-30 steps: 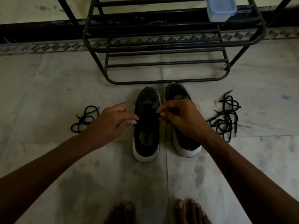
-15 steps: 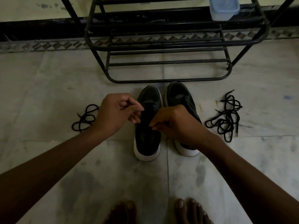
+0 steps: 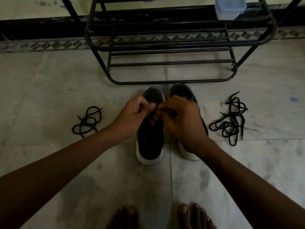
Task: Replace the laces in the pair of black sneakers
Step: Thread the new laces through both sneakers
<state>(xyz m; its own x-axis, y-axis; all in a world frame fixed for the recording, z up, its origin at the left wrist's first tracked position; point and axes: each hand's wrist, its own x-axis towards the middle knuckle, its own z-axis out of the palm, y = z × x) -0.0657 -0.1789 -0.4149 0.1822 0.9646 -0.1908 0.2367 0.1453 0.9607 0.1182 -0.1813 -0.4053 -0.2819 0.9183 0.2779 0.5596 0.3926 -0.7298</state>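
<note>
- Head view: left hand [image 3: 132, 116] and right hand [image 3: 179, 119], fingers curled, meet over left sneaker [image 3: 150, 142]; what they pinch cannot be told.
- Right sneaker [image 3: 183, 93] just beside, on floor [image 3: 49, 96].
- Loose laces: small bundle [image 3: 87, 121] left, larger bundle [image 3: 231, 119] right.
- Suggested: pinch lace near tip, feed eyelets evenly.
- Plastic tub [image 3: 229, 7] on rack [image 3: 165, 45]; contents unseen.

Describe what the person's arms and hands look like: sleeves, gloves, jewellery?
Both forearms are bare up to the frame edge, no sleeves showing. The left hand and right hand wear no gloves, and no watch, bracelet or ring is visible, though the picture is dim.
</note>
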